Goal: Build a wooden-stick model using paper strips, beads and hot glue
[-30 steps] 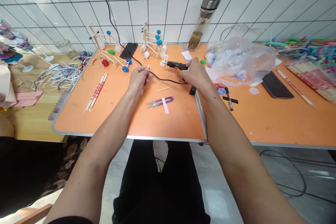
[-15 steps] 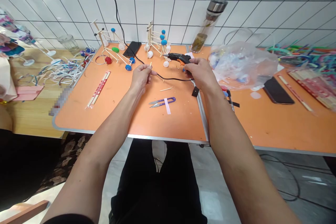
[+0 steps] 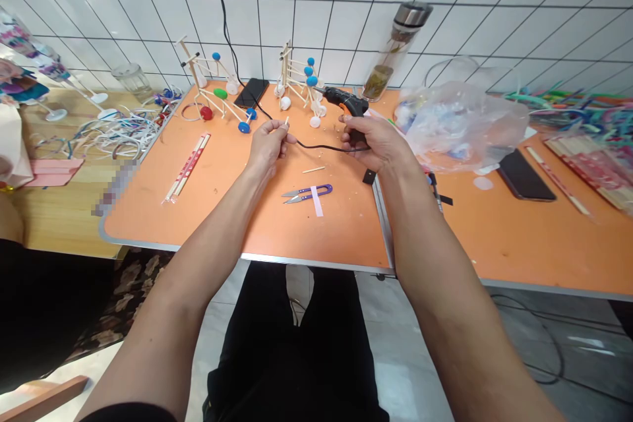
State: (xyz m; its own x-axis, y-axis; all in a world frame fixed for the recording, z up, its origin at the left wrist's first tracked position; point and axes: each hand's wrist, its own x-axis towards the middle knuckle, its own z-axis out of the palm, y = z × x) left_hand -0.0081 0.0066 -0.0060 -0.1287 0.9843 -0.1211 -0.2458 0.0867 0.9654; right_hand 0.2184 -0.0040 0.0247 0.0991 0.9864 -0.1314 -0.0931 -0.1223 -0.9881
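My left hand is closed in a pinch on a short wooden stick, held upright above the orange table. My right hand grips a black glue gun, lifted off the table with its nozzle pointing left toward the stick. The gun's black cord runs across the table and up the tiled wall. A loose stick piece and purple-handled snips lie just in front of my hands.
Two stick-and-ball models stand at the back by a black phone. A glass bottle, a plastic bag, another phone and a marker are on the right. Wrapped chopsticks lie left.
My right hand has picked the glue gun up off the table and raised it, turning its nozzle leftward. The left hand stays put with the stick.
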